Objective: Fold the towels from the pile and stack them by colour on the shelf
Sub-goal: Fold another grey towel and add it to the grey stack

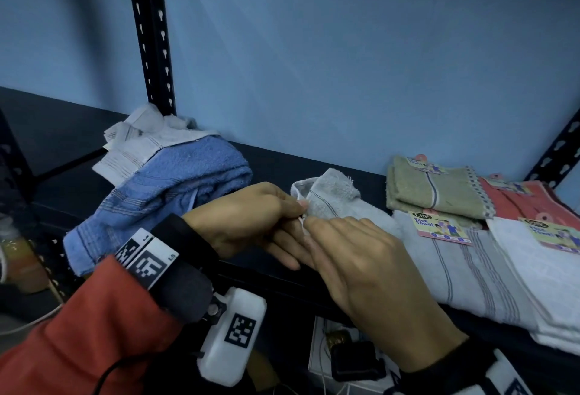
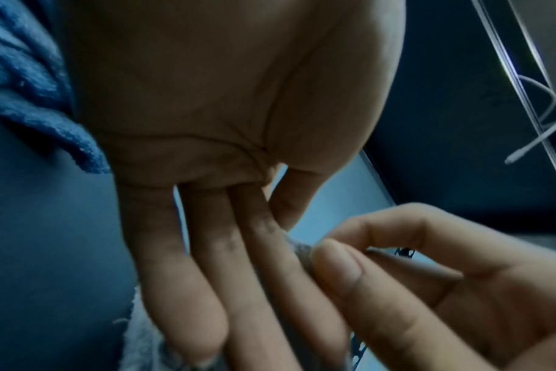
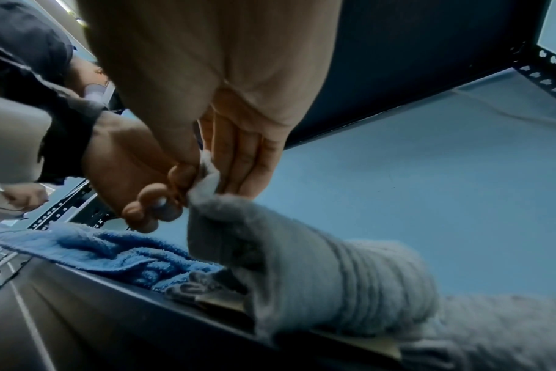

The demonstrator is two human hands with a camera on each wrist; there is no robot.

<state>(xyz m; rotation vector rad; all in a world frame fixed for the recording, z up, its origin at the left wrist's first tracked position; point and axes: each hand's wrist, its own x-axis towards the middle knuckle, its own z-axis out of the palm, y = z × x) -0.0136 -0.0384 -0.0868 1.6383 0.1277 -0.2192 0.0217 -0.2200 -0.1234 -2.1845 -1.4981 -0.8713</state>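
Observation:
A pale grey towel [image 1: 332,196] lies bunched on the dark shelf [image 1: 282,162], at its middle. My left hand [image 1: 295,206] and right hand [image 1: 314,228] meet at its near corner, and each pinches it. In the left wrist view the corner [image 2: 299,247] sits between my left hand's index finger and thumb [image 2: 264,218] and my right hand's thumb [image 2: 337,263]. The right wrist view shows the towel [image 3: 302,263] hanging from my right hand [image 3: 226,155], with my left hand [image 3: 156,200] beside it. The pile, a blue towel [image 1: 175,187] under a white striped towel [image 1: 141,149], lies to the left.
Folded towels lie at the right: olive [image 1: 436,190], red [image 1: 518,203], a grey striped one [image 1: 464,269] and a white one [image 1: 539,266], some with paper labels. A black upright post [image 1: 150,33] stands behind the pile. A box [image 1: 339,357] sits below the shelf.

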